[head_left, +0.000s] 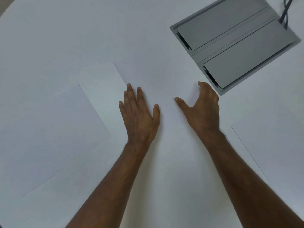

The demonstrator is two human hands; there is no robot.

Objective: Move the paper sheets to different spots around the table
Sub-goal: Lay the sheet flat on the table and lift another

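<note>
3 paper sheets visible on the white table point(65, 38), all lying flat. Middle sheet point(156, 76) sits under both hands. Left hand point(139, 116) is palm-down on it, fingers spread flat and pointing away from the person, gripping nothing. Left edge of that sheet runs diagonally just beyond the left fingertips. Right hand point(202, 109) is arched over the sheet's right side: thumb stretched toward the left hand, fingers curled with tips down near the sheet's right edge. Hand is wide, nothing pinched; can't tell if the fingertips actually catch the edge. Near edge of the sheet shows between the 2 wrists.

Left sheet point(54, 129) lies well out to the left of the left hand, apart from it, partly overlapped by or butting the middle sheet; can't tell which. Right sheet point(271, 137) lies to the right of the right forearm, not touched.

Grey cable box point(236, 43) with 2 flap lids is recessed in the table just beyond the right hand's fingertips. Dark cables point(285, 12) enter its far corner.
</note>
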